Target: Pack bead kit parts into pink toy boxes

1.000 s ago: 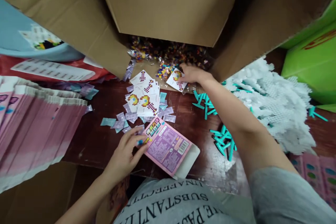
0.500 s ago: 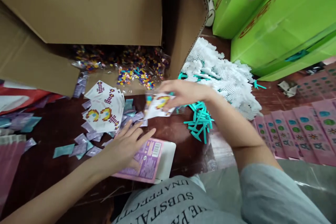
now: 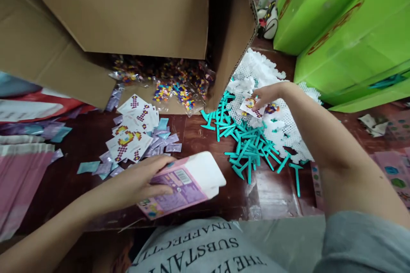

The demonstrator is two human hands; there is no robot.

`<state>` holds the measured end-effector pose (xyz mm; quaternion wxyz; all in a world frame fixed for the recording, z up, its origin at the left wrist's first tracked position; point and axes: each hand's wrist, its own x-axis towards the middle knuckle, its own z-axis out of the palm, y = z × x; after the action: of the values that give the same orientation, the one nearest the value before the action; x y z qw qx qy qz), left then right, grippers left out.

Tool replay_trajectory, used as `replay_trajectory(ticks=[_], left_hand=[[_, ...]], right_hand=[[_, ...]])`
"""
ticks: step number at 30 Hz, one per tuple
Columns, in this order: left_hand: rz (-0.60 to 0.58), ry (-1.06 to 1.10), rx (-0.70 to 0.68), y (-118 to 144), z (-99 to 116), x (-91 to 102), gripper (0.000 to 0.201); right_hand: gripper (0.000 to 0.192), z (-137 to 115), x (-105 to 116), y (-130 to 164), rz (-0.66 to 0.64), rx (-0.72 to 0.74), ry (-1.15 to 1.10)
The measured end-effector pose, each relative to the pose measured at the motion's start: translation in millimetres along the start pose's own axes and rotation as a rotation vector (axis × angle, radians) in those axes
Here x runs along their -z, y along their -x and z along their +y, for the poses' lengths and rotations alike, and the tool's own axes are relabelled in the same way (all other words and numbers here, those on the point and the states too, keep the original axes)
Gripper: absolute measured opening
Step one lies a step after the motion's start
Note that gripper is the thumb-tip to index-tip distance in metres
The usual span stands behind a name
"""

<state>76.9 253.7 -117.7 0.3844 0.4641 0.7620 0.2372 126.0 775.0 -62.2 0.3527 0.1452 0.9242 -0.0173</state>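
My left hand (image 3: 137, 181) grips a small pink carton (image 3: 182, 183), lifted and tilted above the dark wooden table (image 3: 195, 134), its white end flap open to the right. My right hand (image 3: 267, 94) reaches over the pile of white mesh boards (image 3: 285, 111), holding a patterned card (image 3: 251, 106) and a small bag of coloured beads (image 3: 271, 108) against it. Teal plastic tweezers (image 3: 246, 145) lie in a heap just below that hand. A spread of patterned cards (image 3: 131, 130) sits left of the carton.
A big cardboard box (image 3: 128, 13) lies on its side with bead bags (image 3: 173, 87) spilling from it. Green boxes (image 3: 346, 30) stand at the right. Small lilac and teal sachets (image 3: 160, 143) are scattered around. Flat pink cartons (image 3: 19, 170) are stacked at left.
My right hand carried the card and bead bag from the box mouth to the right, onto the white boards. My left hand picked the pink carton up off the table.
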Motion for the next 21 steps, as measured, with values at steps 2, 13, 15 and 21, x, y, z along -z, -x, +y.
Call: replay_trajectory(ticks=[2, 13, 15, 21], left_hand=[[0.053, 0.107, 0.064, 7, -5, -2.5, 0.053], [0.473, 0.526, 0.188, 28, -10, -22.8, 0.065], [0.516, 0.574, 0.205, 32, -9, -28.1, 0.066], [0.517, 0.712, 0.14, 29, 11, -58.4, 0.062]], right_hand=[[0.074, -1, -4, 1, -0.045, -0.012, 0.02], [0.04, -45, -5, 60, 0.001, -0.002, -0.053], [0.038, -56, 5, 84, 0.046, 0.05, -0.043], [0.05, -146, -4, 155, 0.506, 0.306, -0.026]])
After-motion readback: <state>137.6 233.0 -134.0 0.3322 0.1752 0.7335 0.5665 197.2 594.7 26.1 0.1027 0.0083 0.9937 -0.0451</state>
